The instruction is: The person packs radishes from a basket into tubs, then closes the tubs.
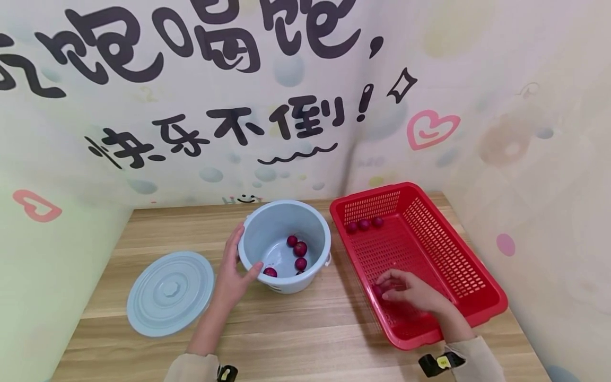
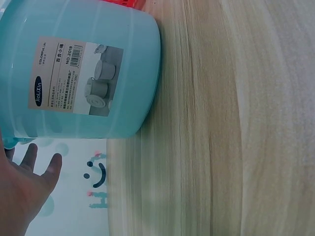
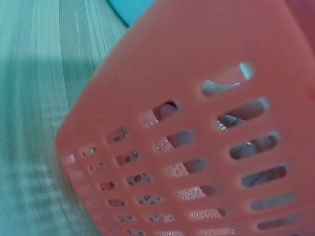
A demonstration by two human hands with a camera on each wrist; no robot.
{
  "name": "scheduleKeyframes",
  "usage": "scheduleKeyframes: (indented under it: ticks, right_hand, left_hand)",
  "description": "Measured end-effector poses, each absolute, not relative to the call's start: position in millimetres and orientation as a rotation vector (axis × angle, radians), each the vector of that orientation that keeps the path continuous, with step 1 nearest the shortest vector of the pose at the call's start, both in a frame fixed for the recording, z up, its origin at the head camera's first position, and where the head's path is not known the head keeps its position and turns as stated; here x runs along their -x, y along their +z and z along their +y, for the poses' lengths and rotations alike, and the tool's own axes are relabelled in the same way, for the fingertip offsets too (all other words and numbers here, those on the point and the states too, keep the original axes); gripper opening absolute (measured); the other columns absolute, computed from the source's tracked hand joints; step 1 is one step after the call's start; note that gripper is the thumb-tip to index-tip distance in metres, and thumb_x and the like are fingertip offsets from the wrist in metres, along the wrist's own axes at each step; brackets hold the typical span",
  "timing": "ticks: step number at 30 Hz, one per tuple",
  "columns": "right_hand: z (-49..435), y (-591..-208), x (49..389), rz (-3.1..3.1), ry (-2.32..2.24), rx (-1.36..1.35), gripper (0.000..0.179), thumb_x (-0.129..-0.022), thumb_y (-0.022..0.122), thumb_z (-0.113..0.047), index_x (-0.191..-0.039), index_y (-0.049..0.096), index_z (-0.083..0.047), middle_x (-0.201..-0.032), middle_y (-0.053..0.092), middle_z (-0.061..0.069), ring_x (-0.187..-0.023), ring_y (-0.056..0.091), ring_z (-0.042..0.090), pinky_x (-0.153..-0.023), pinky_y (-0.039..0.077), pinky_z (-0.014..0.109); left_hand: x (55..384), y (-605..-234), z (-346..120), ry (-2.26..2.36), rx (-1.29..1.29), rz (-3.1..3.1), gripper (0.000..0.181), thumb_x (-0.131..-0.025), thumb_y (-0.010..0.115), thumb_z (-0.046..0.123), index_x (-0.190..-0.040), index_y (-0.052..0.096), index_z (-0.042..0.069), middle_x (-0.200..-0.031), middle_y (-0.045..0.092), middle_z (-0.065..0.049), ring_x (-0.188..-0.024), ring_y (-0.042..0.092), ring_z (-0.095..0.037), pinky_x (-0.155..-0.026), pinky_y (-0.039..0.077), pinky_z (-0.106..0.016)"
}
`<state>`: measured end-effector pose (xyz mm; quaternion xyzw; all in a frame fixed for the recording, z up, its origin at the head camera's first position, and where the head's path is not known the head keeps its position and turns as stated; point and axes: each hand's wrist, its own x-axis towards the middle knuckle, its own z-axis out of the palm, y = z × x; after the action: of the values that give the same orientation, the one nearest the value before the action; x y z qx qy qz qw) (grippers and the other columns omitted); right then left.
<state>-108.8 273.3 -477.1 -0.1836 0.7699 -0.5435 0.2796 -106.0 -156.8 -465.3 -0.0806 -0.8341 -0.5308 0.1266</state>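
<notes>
A light blue bucket [image 1: 305, 278] stands mid-table with several dark red plums [image 1: 300, 249] on its floor. My left hand [image 1: 235, 278] rests at the bucket's left side, thumb over the rim; in the left wrist view its fingers [image 2: 53, 169] look loosely extended beside the wall. Inside the red basket [image 1: 458, 223], my right hand [image 1: 410, 291] has thumb and fingers around a plum [image 1: 377, 291] by the left wall. More plums [image 1: 364, 225] lie along the basket's far end. From the right wrist, the slotted basket wall [image 3: 162, 73] hides most of the hand.
The round blue lid [image 1: 157, 307] lies flat on the wooden table [image 1: 286, 339], left of the bucket. A printed cloth wall [image 1: 238, 170] rises behind the table and at both sides. The bucket's handle joint [image 1: 328, 260] faces the basket.
</notes>
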Motion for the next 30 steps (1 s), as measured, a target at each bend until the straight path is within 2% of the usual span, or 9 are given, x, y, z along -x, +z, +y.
scheduleKeyframes:
  ticks: [3, 7, 10, 14, 19, 24, 27, 30]
  right_hand:
    - [273, -477, 109, 2.067, -1.471, 0.483, 0.028, -0.095, 0.061, -0.005, -0.118, 0.056, 0.011, -0.114, 0.064, 0.028, -0.098, 0.064, 0.004, -0.084, 0.057, 0.023]
    - [274, -476, 108, 2.062, -1.484, 0.417, 0.037, -0.096, 0.063, -0.009, -0.126, 0.055, 0.009, -0.116, 0.065, 0.026, -0.098, 0.066, 0.007, -0.085, 0.058, 0.025]
    - [274, -471, 106, 2.108, -1.464, 0.380, 0.042, -0.095, 0.065, -0.014, -0.130, 0.057, 0.007, -0.118, 0.065, 0.025, -0.096, 0.066, 0.009, -0.084, 0.059, 0.027]
    - [271, -462, 103, 2.186, -1.453, 0.355, 0.040, -0.094, 0.068, -0.018, -0.128, 0.062, 0.003, -0.118, 0.067, 0.021, -0.095, 0.065, 0.011, -0.081, 0.059, 0.026]
    - [267, -446, 102, 2.230, -1.520, 0.332, 0.039, -0.092, 0.070, -0.016, -0.126, 0.063, 0.001, -0.112, 0.070, 0.008, -0.097, 0.066, 0.012, -0.081, 0.058, 0.024]
    - [263, -424, 105, 2.294, -1.563, 0.383, 0.036, -0.091, 0.071, -0.013, -0.123, 0.064, 0.000, -0.106, 0.072, -0.002, -0.093, 0.066, 0.011, -0.078, 0.060, 0.028]
    - [257, -412, 108, 2.340, -1.566, 0.406, 0.035, -0.090, 0.072, -0.014, -0.122, 0.066, -0.001, -0.106, 0.072, -0.002, -0.093, 0.066, 0.011, -0.078, 0.060, 0.027]
    - [248, -401, 113, 2.385, -1.554, 0.421, 0.034, -0.090, 0.073, -0.016, -0.122, 0.067, -0.005, -0.109, 0.072, 0.005, -0.094, 0.066, 0.011, -0.079, 0.059, 0.025]
  left_hand:
    - [106, -465, -157, -1.543, 0.238, -2.427, 0.088, -0.084, 0.072, 0.016, -0.158, 0.025, 0.018, -0.165, 0.023, -0.011, -0.141, 0.040, -0.035, -0.106, 0.045, -0.058]
    - [107, -465, -157, -1.549, 0.237, -2.426, 0.088, -0.084, 0.072, 0.016, -0.158, 0.025, 0.018, -0.166, 0.023, -0.011, -0.142, 0.040, -0.034, -0.107, 0.045, -0.056]
    - [106, -464, -156, -1.553, 0.231, -2.432, 0.088, -0.084, 0.072, 0.016, -0.158, 0.025, 0.019, -0.166, 0.022, -0.007, -0.142, 0.039, -0.033, -0.108, 0.044, -0.055]
    - [105, -462, -156, -1.546, 0.216, -2.448, 0.088, -0.085, 0.072, 0.018, -0.158, 0.025, 0.022, -0.167, 0.022, -0.003, -0.143, 0.038, -0.033, -0.108, 0.045, -0.054]
    - [104, -462, -157, -1.546, 0.201, -2.460, 0.088, -0.086, 0.072, 0.018, -0.159, 0.023, 0.023, -0.167, 0.021, -0.004, -0.143, 0.038, -0.033, -0.108, 0.045, -0.056]
    - [104, -463, -158, -1.548, 0.199, -2.460, 0.088, -0.086, 0.073, 0.018, -0.159, 0.023, 0.024, -0.167, 0.021, -0.005, -0.143, 0.038, -0.034, -0.107, 0.044, -0.057]
    - [104, -463, -158, -1.549, 0.206, -2.456, 0.088, -0.086, 0.073, 0.018, -0.159, 0.024, 0.024, -0.167, 0.021, -0.003, -0.144, 0.038, -0.034, -0.108, 0.044, -0.056]
    - [104, -464, -158, -1.550, 0.205, -2.458, 0.087, -0.086, 0.073, 0.019, -0.159, 0.024, 0.025, -0.167, 0.021, -0.001, -0.144, 0.038, -0.033, -0.108, 0.044, -0.055]
